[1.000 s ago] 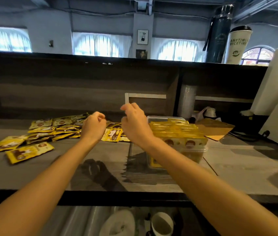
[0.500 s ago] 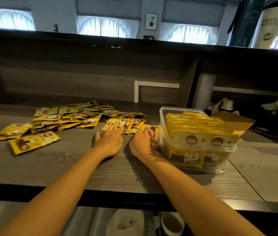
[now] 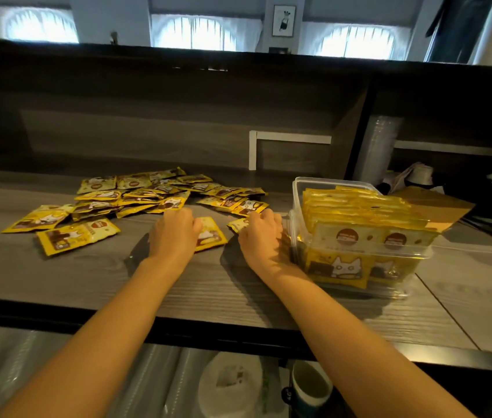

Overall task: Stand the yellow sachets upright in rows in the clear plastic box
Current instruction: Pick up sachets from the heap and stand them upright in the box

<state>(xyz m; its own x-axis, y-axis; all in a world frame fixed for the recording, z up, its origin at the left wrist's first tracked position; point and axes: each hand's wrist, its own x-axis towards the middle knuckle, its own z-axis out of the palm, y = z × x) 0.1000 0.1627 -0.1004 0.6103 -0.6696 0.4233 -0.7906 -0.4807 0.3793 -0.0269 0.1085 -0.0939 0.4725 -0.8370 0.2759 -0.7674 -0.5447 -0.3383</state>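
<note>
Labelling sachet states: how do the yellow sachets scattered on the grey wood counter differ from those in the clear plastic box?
Scattered yellow sachets lie flat and overlapping; boxed sachets stand upright in packed rows. Scattered ones show printed faces; boxed ones mostly top edges. Both share yellow cat-print packaging.

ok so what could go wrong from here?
1. The clear box looks nearly full, and its upright sachets rise above the rim. Forcing more in may buckle a row.
2. The right hand is close beside the box wall and could nudge it.
3. The loose sachets overlap flat on the counter, so a pick may lift two.
</note>
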